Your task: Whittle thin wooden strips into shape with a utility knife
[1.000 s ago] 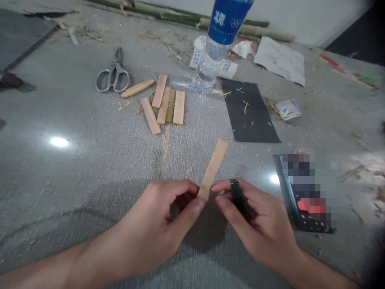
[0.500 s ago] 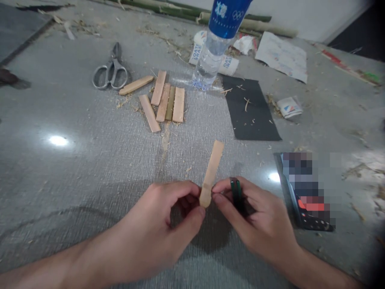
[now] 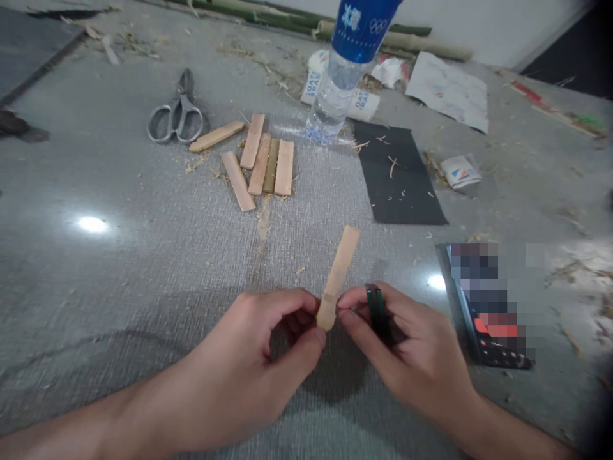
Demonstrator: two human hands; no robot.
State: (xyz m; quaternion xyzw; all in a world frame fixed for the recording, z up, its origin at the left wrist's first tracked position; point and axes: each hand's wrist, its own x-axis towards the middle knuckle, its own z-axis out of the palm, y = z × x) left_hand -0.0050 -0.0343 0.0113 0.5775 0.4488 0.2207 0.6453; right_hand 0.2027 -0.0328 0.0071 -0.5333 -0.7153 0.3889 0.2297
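A pale wooden strip (image 3: pixel 341 265), rounded at its near end, points up and slightly right between my hands. My left hand (image 3: pixel 258 358) pinches its lower end between thumb and fingers. Close to the strip's right edge, thumb and forefinger of my right hand (image 3: pixel 407 351) are pressed together; whether they touch the strip is hard to tell. A dark green and black object (image 3: pixel 376 306) lies across the right fingers, partly hidden. Several bamboo pieces (image 3: pixel 285 167) lie in a group beyond my hands, with a tapered piece (image 3: pixel 216 137) at their left.
Scissors (image 3: pixel 179 115) lie at the back left. A water bottle (image 3: pixel 335 83) stands at the back centre, beside white wrappers (image 3: pixel 364 104). Black sheet (image 3: pixel 402 176) and a phone (image 3: pixel 483 306) lie on the right. Bamboo poles (image 3: pixel 268 19) and shavings are at the back.
The strip's far end has tilted slightly to the right. Both hands are almost where they were.
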